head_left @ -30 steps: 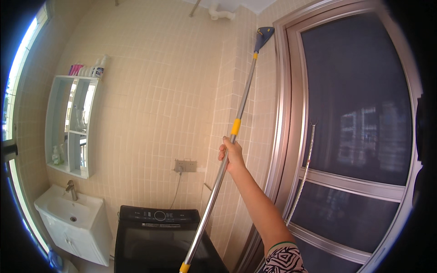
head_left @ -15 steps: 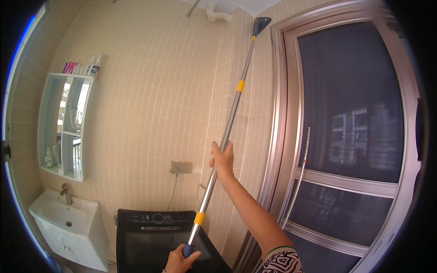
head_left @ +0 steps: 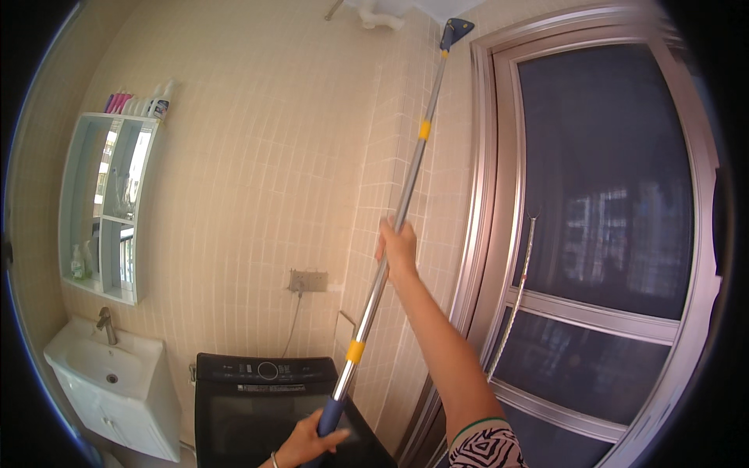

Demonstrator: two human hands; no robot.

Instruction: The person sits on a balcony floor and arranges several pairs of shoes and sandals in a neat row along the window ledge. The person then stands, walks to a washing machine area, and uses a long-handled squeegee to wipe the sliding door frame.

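Note:
A long telescopic mop (head_left: pixel 373 306) with a silver pole and yellow collars slants up and away from me. Its dark triangular head (head_left: pixel 458 32) is against the tiled wall near the ceiling, just above the door frame's upper left corner. Around the middle of the pole, my right hand (head_left: pixel 399 248) is closed, with the arm stretched out. Lower down, my left hand (head_left: pixel 308 440) grips the dark blue handle, its thumb lying across it. The handle's lower end is partly covered by that hand.
A black top-loading washing machine (head_left: pixel 265 413) stands below the pole. A white sink (head_left: pixel 86 363) and a mirrored cabinet (head_left: pixel 140 203) topped with bottles are at left. A sliding door (head_left: pixel 608 179) with a thin rod (head_left: pixel 515 312) before it fills the right. A white pipe (head_left: pixel 378 17) hangs overhead.
Both hands and the mop have shifted slightly: the right hand up and right, the mop head a little up and right along the wall. More of the blue handle shows above the left hand.

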